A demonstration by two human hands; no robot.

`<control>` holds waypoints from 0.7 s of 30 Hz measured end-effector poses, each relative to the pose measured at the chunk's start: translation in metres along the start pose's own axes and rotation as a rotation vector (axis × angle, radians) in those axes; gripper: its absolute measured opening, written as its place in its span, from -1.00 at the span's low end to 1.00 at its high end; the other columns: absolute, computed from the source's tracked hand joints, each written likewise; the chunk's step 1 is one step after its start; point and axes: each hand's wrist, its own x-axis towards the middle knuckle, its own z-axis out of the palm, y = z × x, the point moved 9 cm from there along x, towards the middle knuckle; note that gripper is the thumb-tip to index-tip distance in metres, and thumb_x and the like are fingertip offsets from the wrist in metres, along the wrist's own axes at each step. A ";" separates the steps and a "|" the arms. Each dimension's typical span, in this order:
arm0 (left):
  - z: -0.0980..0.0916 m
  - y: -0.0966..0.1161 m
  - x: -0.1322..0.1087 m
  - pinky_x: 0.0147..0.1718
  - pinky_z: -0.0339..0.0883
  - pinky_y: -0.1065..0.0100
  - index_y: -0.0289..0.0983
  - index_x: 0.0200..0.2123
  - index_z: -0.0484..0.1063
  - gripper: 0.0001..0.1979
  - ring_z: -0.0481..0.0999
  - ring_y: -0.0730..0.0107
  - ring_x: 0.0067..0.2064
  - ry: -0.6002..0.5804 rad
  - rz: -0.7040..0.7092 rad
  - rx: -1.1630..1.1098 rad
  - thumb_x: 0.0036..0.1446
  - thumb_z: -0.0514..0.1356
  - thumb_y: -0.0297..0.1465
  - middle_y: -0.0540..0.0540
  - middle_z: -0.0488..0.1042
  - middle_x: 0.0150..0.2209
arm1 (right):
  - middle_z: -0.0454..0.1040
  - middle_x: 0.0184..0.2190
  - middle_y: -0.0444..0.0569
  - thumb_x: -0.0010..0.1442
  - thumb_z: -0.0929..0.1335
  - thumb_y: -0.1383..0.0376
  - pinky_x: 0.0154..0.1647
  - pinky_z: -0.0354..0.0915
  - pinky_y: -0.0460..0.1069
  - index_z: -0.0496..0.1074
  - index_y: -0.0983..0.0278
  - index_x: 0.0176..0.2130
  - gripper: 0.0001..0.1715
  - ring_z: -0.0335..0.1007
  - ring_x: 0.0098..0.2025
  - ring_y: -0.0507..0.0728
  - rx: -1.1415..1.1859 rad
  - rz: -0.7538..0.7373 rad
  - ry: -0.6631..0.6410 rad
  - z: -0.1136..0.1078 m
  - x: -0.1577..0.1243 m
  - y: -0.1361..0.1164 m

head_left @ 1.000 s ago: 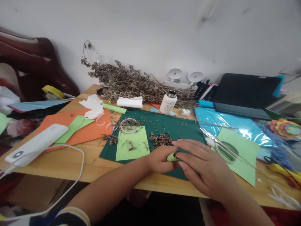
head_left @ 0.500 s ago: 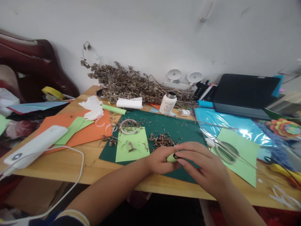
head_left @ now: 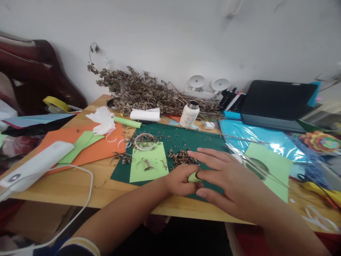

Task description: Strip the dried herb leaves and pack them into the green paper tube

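Green tube [head_left: 193, 178] sat in curled L hand [head_left: 181, 180], R hand [head_left: 226, 179] spread, no visible hold, finger at rim, prob. stuffing; next push needed steadiness.

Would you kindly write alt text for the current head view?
The left hand holds a small green tube over a dark green mat, the right hand at its open end. Crumbled dried leaves lie just beyond; an open white bottle stands behind.

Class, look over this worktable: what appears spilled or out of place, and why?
Bits of dried plant look spilled: some are heaped on the dark green mat, others scattered over the light green sheet and past the mat's left edge onto the wooden table. The white bottle also stands uncapped.
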 end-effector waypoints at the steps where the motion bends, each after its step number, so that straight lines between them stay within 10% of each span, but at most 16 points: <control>1: 0.000 -0.001 0.000 -0.50 0.18 0.46 -0.29 -0.56 0.13 -0.85 0.24 0.50 -0.53 0.002 0.003 0.004 -0.11 0.04 -0.33 0.01 0.23 -0.60 | 0.24 0.02 -0.10 0.06 0.22 0.18 -0.08 0.16 0.21 0.40 0.14 -0.35 -0.79 0.10 0.04 0.22 0.007 0.000 0.019 -0.003 0.000 0.001; 21: -0.001 0.004 -0.001 -0.56 0.10 0.47 -0.29 -0.59 0.08 -0.83 0.18 0.54 -0.55 0.046 0.077 0.024 -0.11 0.04 -0.34 0.04 0.15 -0.62 | 0.21 0.04 -0.18 0.06 0.21 0.19 -0.06 0.10 0.25 0.41 0.16 -0.44 -0.77 0.04 0.08 0.25 -0.013 -0.041 -0.043 0.006 0.003 0.002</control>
